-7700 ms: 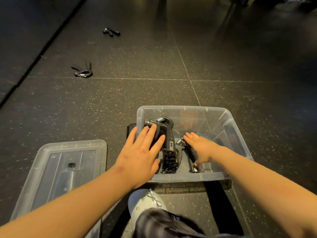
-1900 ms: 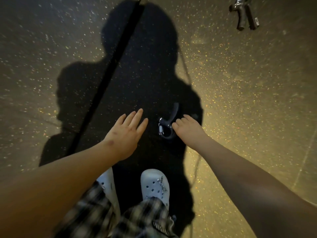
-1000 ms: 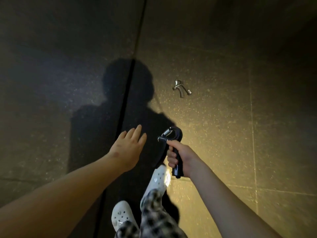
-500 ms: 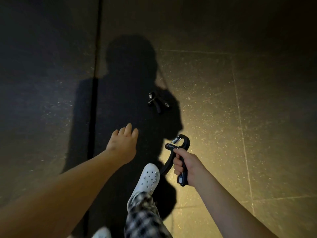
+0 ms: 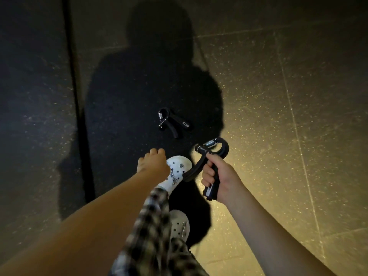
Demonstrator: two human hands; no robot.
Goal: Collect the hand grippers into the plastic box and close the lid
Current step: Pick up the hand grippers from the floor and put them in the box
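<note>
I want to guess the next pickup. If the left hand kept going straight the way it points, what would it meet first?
Most likely the hand gripper lying on the floor, straight ahead of the left hand. Nothing shows between them, though depth is unclear.

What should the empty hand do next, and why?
Probably reach the left hand forward and down to grab the hand gripper on the floor. The right hand is already full, closed around another hand gripper, while the left hand holds nothing and is stretched toward the one lying just ahead in the shadow. The box is not in view.
</note>
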